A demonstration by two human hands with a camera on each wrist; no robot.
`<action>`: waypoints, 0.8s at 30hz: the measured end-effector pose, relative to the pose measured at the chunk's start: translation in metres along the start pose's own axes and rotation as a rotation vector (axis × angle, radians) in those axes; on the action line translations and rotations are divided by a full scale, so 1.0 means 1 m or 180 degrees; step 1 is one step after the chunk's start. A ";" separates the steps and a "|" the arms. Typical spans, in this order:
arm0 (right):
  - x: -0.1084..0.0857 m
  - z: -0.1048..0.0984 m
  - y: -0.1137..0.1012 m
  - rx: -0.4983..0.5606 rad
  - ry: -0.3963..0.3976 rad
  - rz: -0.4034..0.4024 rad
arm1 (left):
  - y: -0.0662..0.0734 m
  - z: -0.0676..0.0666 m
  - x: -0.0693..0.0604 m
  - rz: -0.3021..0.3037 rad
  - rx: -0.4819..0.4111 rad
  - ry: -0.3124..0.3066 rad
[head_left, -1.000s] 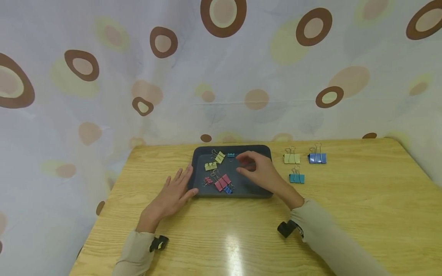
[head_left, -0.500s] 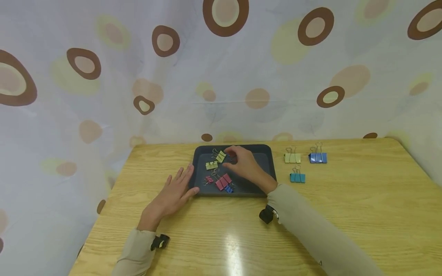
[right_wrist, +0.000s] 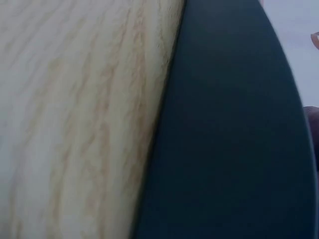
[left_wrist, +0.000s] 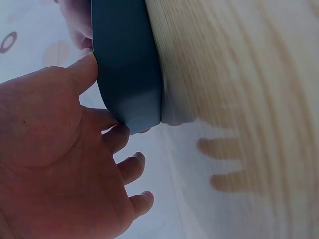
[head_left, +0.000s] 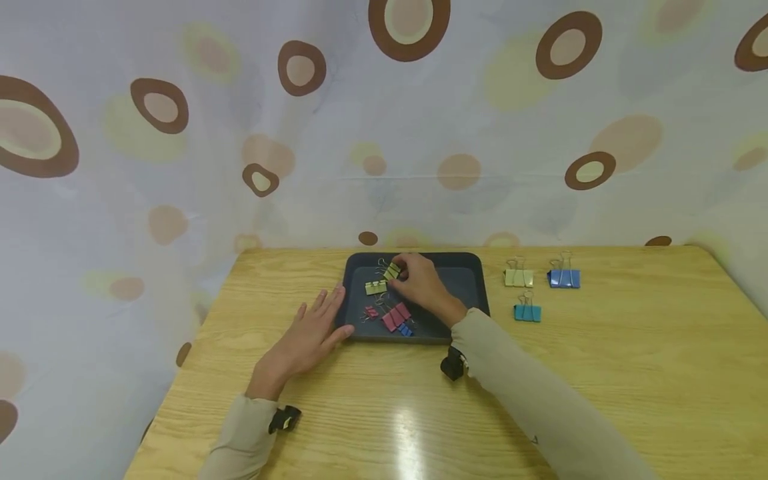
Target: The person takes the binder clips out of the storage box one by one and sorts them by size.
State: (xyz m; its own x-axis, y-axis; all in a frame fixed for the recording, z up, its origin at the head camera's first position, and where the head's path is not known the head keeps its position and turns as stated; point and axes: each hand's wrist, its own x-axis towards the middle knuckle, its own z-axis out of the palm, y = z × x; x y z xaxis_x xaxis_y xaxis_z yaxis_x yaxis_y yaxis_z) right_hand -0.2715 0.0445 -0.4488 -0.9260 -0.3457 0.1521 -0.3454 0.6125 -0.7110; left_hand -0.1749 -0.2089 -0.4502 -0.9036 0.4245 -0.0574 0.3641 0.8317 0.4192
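My left hand (head_left: pixel 311 339) rests with straight fingers against the left side of the dark tray (head_left: pixel 463 293); the left wrist view shows its thumb and fingertips along the tray wall (left_wrist: pixel 127 64). Over the back of the tray my right hand (head_left: pixel 421 280) has its fingers curled, thumb and index fingertips at the right end of a yellow binder clip (head_left: pixel 391 271). Lower in the tray lie another yellow binder clip (head_left: pixel 376 287), a small pink one (head_left: pixel 371 312), larger pink binder clips (head_left: pixel 397 317) and a small blue one (head_left: pixel 405 329). The right wrist view shows just the tray wall (right_wrist: pixel 224 124).
To the right of the tray stand a pale yellow binder clip (head_left: pixel 519 278), a large blue binder clip (head_left: pixel 564 279) and a teal binder clip (head_left: pixel 527 313) on the wooden table (head_left: pixel 624 373). A patterned curtain (head_left: pixel 336 147) hangs behind the table's back edge.
My right hand has moved left across the tray to the yellow binder clip, covering the small teal clip seen earlier. My left hand stays at the tray. The head view has shifted slightly.
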 end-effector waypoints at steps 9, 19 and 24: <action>0.007 0.009 -0.001 -0.0239 0.0083 0.0080 | 0.001 -0.002 0.000 0.0016 0.0010 0.0000; 0.009 0.015 -0.001 -0.0310 0.0136 0.0181 | 0.003 -0.003 0.000 0.0000 0.0011 -0.0027; 0.010 0.017 0.003 -0.0278 0.0151 0.0154 | 0.001 -0.002 0.000 -0.0007 0.0016 -0.0039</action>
State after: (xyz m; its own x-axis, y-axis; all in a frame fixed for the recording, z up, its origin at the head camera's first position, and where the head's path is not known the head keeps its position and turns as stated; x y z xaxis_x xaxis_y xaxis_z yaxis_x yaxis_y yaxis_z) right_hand -0.2791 0.0306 -0.4614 -0.9474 -0.2814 0.1526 -0.3101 0.6880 -0.6561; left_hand -0.1751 -0.2083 -0.4479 -0.9016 0.4270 -0.0695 0.3632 0.8344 0.4146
